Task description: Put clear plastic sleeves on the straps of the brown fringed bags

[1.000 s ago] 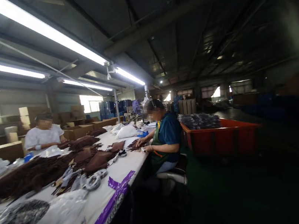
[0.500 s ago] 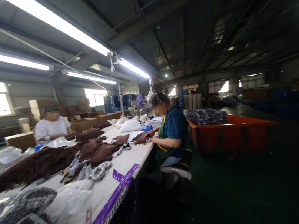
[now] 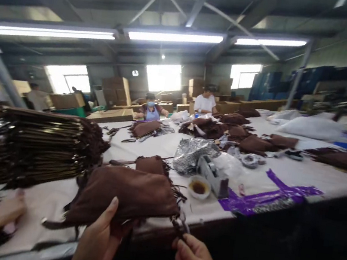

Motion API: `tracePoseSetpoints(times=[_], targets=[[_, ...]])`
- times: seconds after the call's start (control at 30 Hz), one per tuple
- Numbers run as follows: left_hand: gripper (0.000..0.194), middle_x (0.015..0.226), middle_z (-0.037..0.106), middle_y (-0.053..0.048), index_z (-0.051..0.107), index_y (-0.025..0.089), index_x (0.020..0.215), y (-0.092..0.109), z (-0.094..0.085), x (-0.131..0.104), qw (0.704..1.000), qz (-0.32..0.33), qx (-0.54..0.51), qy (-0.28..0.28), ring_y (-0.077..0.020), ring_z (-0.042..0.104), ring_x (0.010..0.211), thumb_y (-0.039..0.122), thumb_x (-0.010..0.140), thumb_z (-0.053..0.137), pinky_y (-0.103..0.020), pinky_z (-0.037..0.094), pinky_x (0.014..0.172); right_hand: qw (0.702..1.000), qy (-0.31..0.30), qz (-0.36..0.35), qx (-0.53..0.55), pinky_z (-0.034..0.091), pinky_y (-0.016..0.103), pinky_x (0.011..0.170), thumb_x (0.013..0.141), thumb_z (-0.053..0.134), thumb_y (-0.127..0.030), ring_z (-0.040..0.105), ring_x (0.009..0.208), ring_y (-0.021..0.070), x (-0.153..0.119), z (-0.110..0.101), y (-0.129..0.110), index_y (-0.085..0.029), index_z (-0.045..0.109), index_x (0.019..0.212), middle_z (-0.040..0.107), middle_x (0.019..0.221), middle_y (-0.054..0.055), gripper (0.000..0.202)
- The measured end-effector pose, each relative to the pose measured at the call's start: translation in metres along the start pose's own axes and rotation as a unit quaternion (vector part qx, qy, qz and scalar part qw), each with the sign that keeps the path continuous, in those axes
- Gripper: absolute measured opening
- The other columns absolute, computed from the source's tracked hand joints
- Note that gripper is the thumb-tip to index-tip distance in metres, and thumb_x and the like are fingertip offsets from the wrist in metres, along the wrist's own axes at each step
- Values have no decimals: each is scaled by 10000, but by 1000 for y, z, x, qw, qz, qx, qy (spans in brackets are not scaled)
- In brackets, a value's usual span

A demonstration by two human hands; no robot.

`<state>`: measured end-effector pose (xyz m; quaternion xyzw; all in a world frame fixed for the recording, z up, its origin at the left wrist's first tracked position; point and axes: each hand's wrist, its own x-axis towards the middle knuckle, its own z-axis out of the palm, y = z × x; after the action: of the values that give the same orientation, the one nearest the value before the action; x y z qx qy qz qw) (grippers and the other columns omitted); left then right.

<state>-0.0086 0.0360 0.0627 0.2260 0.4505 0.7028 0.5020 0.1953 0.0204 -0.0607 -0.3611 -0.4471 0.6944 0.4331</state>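
A brown fringed bag (image 3: 128,190) is held up in front of me over the table's near edge. My left hand (image 3: 97,236) grips its lower side, thumb on top and fingers underneath. At the bag's right corner my right hand (image 3: 195,257) pinches a thin dark strap (image 3: 178,226); its exact end is hidden by the fingers. Behind the held bag lies another brown bag (image 3: 153,165). A tall stack of brown bags (image 3: 44,141) with fringes stands to the left.
A co-worker's hand (image 3: 9,212) works at the left edge. Beyond the held bag are a bowl of brown liquid (image 3: 199,187), a grey tape dispenser (image 3: 213,177), crumpled silvery plastic (image 3: 192,152) and purple tape (image 3: 268,196) along the white table. Other people sit at the far side.
My view has swung left and down from the right side of the room. Both my hands and the brown bag have come into sight, as has the bag stack.
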Motion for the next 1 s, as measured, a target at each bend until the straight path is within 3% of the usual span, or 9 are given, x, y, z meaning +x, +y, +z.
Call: tracePoseSetpoints(times=[0.13, 0.2, 0.27, 0.37, 0.43, 0.53, 0.6, 0.83, 1.0], targets=[[345, 1048, 699, -53, 613, 236, 1168, 9, -23, 40, 997, 46, -54, -2, -204, 687, 797, 205, 828, 660, -376, 620, 629, 999, 6, -12, 37, 223, 177, 383, 837, 580, -587, 380, 382, 37, 15, 12, -13, -153, 559, 869, 465, 535, -75, 436], [312, 1057, 693, -47, 605, 239, 1150, 1, -33, 64, 995, 61, -83, -1, -191, 684, 820, 216, 843, 651, -364, 619, 656, 999, 2, -13, 40, 233, 178, 391, 851, 579, -552, 384, 385, 39, 31, 18, -16, -151, 550, 850, 460, 539, -75, 402], [241, 1003, 690, -56, 595, 203, 1101, -17, -47, 77, 996, 20, -86, 29, -177, 681, 835, 201, 863, 627, -345, 612, 692, 997, 19, 34, 66, 236, 173, 390, 854, 580, -515, 386, 388, 42, 50, 21, -8, -163, 523, 836, 460, 548, -76, 357], [120, 887, 675, -89, 576, 127, 981, -53, -72, 66, 991, -102, -37, 73, -175, 688, 807, 138, 865, 603, -312, 597, 697, 978, 75, 156, 119, 216, 145, 390, 867, 553, -419, 381, 382, 34, 69, 22, 18, -177, 483, 820, 446, 548, -84, 256], [164, 939, 684, -114, 576, 131, 1000, -74, -81, 45, 987, -158, 0, 25, -197, 696, 841, 148, 846, 630, -309, 587, 695, 965, 95, 210, 128, 204, 133, 387, 878, 515, -375, 383, 371, 28, 72, 21, 34, -175, 484, 819, 442, 541, -84, 211], [263, 948, 696, -137, 605, 126, 1017, -88, -74, 23, 966, -237, 61, -88, -219, 700, 830, 290, 825, 678, -282, 562, 650, 962, 90, 233, 111, 217, 142, 371, 889, 464, -371, 410, 355, 40, 67, 24, 39, -170, 506, 820, 463, 528, -73, 218], [290, 939, 700, -134, 620, 117, 992, -93, -62, 25, 954, -259, 95, -113, -205, 698, 815, 335, 813, 687, -247, 539, 623, 965, 83, 229, 101, 226, 155, 356, 882, 454, -372, 422, 343, 52, 63, 27, 32, -166, 520, 816, 481, 518, -64, 226], [365, 522, 513, 41, 594, 139, 780, -140, -38, 53, 928, -356, 25, -106, -90, 506, 423, 472, 740, 737, -172, 357, 404, 966, 10, 213, 146, 271, 178, 347, 784, 495, -461, 425, 312, 73, 67, 21, 34, -164, 544, 774, 517, 480, -44, 302], [360, 474, 461, 62, 644, 137, 929, -156, -34, 56, 925, -374, 0, -59, -105, 510, 416, 382, 709, 789, -179, 382, 408, 986, -68, 132, 76, 320, 178, 438, 672, 582, -604, 466, 407, 64, 78, 2, 53, -143, 537, 642, 557, 507, 9, 464]])
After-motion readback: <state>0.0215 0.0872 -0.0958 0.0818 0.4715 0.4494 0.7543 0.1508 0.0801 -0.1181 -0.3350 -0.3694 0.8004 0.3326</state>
